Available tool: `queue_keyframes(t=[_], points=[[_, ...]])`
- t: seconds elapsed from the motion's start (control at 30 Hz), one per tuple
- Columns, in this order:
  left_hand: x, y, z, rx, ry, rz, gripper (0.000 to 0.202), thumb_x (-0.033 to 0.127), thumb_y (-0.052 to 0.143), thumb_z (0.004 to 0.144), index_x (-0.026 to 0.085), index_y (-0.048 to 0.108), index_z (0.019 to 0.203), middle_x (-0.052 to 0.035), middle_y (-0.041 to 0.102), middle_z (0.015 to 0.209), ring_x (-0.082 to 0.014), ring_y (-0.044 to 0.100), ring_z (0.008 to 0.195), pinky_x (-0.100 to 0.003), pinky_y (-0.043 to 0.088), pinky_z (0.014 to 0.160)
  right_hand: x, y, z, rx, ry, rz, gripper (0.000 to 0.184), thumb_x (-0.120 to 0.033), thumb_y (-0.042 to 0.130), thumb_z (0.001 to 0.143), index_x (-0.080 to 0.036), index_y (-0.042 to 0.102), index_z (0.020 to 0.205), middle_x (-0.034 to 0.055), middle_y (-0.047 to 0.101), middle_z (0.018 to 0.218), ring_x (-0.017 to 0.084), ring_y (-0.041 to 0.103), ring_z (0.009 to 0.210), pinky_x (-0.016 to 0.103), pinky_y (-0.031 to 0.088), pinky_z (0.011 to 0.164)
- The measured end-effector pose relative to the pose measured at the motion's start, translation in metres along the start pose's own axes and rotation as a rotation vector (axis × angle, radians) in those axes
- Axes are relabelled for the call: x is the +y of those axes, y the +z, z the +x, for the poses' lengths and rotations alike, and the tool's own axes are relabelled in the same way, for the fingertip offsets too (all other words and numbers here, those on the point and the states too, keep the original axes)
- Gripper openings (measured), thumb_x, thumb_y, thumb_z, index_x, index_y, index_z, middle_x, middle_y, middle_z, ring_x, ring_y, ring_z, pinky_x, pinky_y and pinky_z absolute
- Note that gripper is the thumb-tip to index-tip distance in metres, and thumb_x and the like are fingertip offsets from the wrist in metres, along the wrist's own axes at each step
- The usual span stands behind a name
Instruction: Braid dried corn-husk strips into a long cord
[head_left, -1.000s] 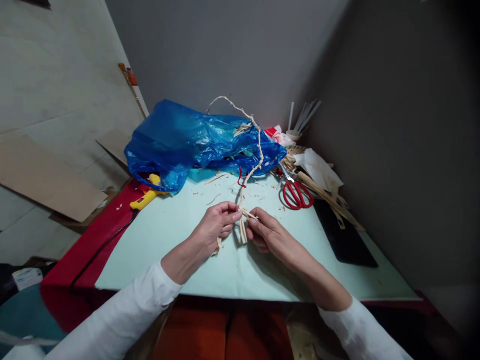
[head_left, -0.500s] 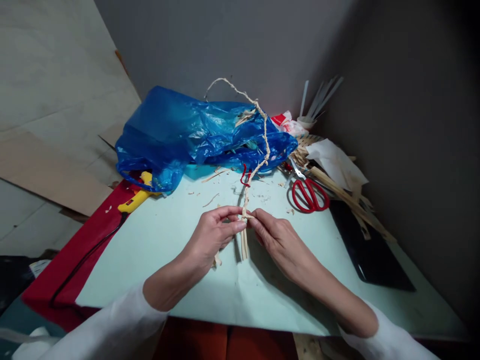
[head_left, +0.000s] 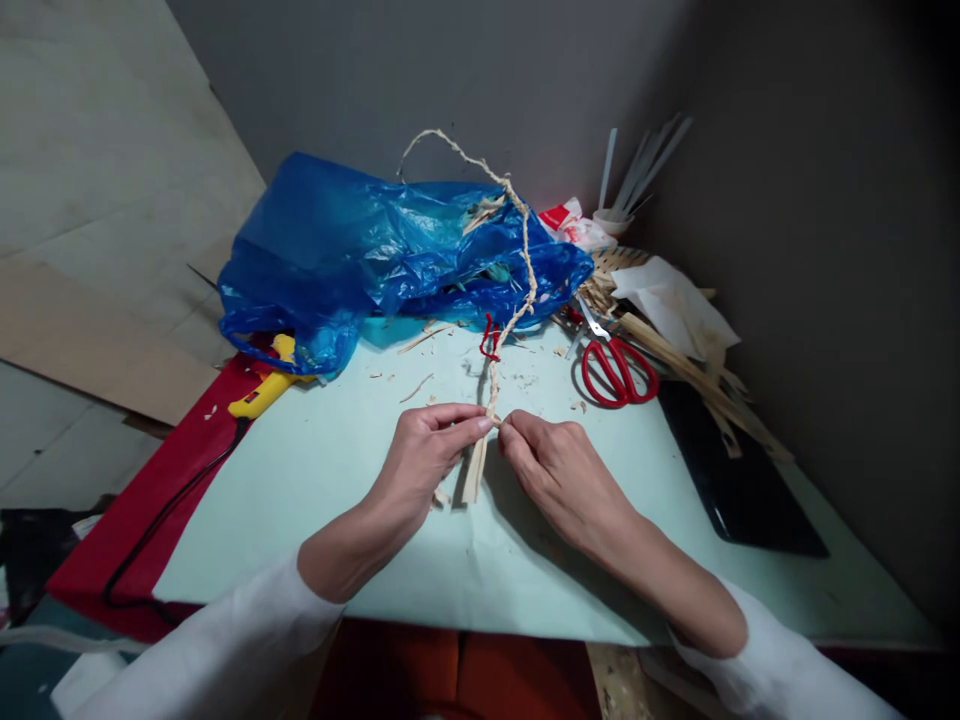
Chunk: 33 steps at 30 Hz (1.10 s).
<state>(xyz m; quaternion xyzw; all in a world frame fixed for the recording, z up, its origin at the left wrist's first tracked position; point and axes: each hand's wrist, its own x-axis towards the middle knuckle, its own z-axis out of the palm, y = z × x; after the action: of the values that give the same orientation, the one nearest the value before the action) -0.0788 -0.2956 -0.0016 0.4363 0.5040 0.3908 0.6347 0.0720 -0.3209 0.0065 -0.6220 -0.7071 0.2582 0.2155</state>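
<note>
A long, thin braided cord (head_left: 528,262) of pale dried fibre curves up from my hands and bends over to the left at its top. My left hand (head_left: 429,445) pinches its lower end between thumb and fingers. Close beside it, my right hand (head_left: 551,455) grips a short strand that comes out sideways from the cord. Loose flat strips (head_left: 474,472) hang below the pinch, leaning slightly left. Just above the hands, a bit of red string (head_left: 490,338) shows by the cord. The fingertips partly hide the working point.
Behind lies a blue plastic bag (head_left: 315,240). A yellow glue gun (head_left: 262,393) with a black cable is at the left. To the right are red-handled scissors (head_left: 619,370), dried strips (head_left: 675,375), white paper (head_left: 667,300) and a black tablet-like slab (head_left: 739,490). Small scraps dot the pale tabletop (head_left: 337,470).
The loose strips below the pinch have swung to the left. My right hand has drawn the side strand slightly downward. The whole view has shifted a little.
</note>
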Motion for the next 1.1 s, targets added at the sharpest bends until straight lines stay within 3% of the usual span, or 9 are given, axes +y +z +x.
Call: queue_keyframes(t=[0.2,0.37,0.53,0.77,0.87,1.1], points=[[-0.002,0.002,0.002,-0.003,0.061,0.034,0.020,0.030,0.074,0.069,0.013,0.071,0.079,0.0080,0.039,0.046,-0.0031,0.024,0.044,-0.022,0.021,0.045,-0.002,0.000,-0.005,-0.027,-0.023,-0.088,0.026,-0.029,0.034,0.096,-0.020,0.042,0.072,-0.0040,0.039,0.054,0.011,0.029,0.049,0.027,0.020,0.054],[-0.005,0.003,0.003,0.001,0.111,0.073,0.018,0.031,0.072,0.070,0.014,0.070,0.076,0.0077,0.043,0.048,-0.0035,0.026,0.044,-0.021,0.025,0.048,-0.001,0.006,-0.012,0.008,-0.052,-0.171,0.024,-0.029,0.033,0.097,-0.019,0.051,0.085,-0.0005,0.052,0.058,0.013,0.042,0.050,0.027,0.022,0.054],[-0.011,0.006,0.003,0.076,0.180,0.242,0.022,0.032,0.072,0.068,0.012,0.072,0.077,0.0013,0.058,0.059,-0.0070,0.041,0.052,-0.022,0.031,0.052,-0.001,0.011,-0.012,0.044,-0.007,-0.371,0.029,-0.027,0.034,0.097,-0.017,0.057,0.082,0.0069,0.067,0.066,0.015,0.056,0.055,0.029,0.021,0.055],[-0.006,0.008,0.002,-0.038,0.084,0.215,0.022,0.033,0.068,0.071,0.012,0.073,0.075,-0.0018,0.063,0.056,-0.0052,0.038,0.039,-0.021,0.025,0.040,-0.013,0.004,-0.018,0.090,0.059,-0.600,0.022,-0.026,0.040,0.094,-0.019,0.060,0.086,0.0079,0.071,0.071,0.021,0.066,0.061,0.031,0.015,0.052],[-0.008,0.009,0.005,-0.060,0.066,0.195,0.020,0.033,0.067,0.072,0.013,0.073,0.073,-0.0010,0.058,0.046,-0.0088,0.045,0.039,-0.021,0.029,0.040,-0.024,0.007,-0.022,0.079,0.084,-0.673,0.019,-0.025,0.042,0.094,-0.015,0.057,0.093,0.0107,0.070,0.069,0.023,0.068,0.063,0.030,0.019,0.051],[-0.013,0.011,0.006,-0.027,0.130,0.071,0.015,0.028,0.069,0.068,0.014,0.074,0.070,-0.0003,0.061,0.052,-0.0097,0.051,0.050,-0.022,0.038,0.052,-0.043,0.022,-0.025,0.083,0.147,-0.632,0.019,-0.024,0.040,0.096,-0.010,0.052,0.098,0.0168,0.067,0.070,0.024,0.068,0.064,0.028,0.036,0.056]])
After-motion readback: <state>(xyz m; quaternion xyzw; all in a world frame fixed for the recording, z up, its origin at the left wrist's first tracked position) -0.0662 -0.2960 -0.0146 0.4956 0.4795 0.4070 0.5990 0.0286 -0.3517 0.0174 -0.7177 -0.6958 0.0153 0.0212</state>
